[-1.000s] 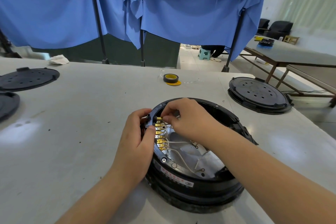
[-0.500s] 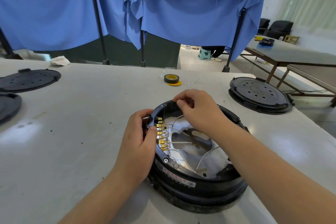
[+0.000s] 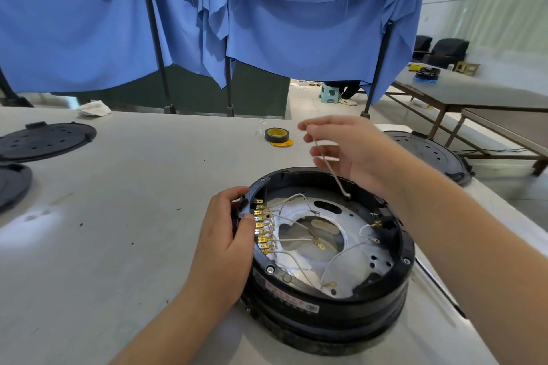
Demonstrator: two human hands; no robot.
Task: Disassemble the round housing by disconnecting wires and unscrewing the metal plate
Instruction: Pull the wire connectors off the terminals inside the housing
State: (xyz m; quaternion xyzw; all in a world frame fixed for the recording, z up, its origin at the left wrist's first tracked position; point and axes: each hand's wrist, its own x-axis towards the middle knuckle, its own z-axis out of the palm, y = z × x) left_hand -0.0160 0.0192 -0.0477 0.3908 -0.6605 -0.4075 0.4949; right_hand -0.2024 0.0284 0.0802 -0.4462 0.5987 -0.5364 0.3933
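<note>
The housing (image 3: 329, 264) sits on the near right of the table (image 3: 118, 216), open side up so the plate (image 3: 355, 246) and wires are reachable. The left hand (image 3: 228, 234) grips the rim beside the terminals (image 3: 262, 227), likely bracing it against the pull. The right hand (image 3: 353, 151), raised above the far rim, pinches one wire (image 3: 332, 170) taut, its lower end at the plate's far edge; other wires lie slack on the plate.
</note>
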